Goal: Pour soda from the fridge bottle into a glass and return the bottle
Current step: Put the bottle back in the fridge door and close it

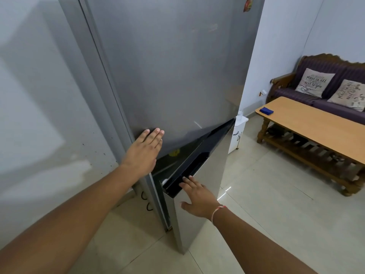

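Observation:
A tall grey fridge (173, 66) fills the middle of the view. My left hand (143, 153) lies flat, fingers together, on the lower left corner of its upper door. The lower door (192, 212) stands slightly ajar, its black top edge (199, 157) showing. My right hand (198, 196) rests on that door just under the black edge, fingers spread, fingertips at the recessed handle. Through the gap I glimpse something yellow (174, 153) inside. No bottle shows. A clear glass (239, 115) stands on a small white cabinet (238, 135) right of the fridge.
A pale wall is at the left. A wooden coffee table (316, 127) with a blue object (266, 110) stands at the right, and behind it a dark sofa (324, 95) with two printed cushions. The floor is light tile.

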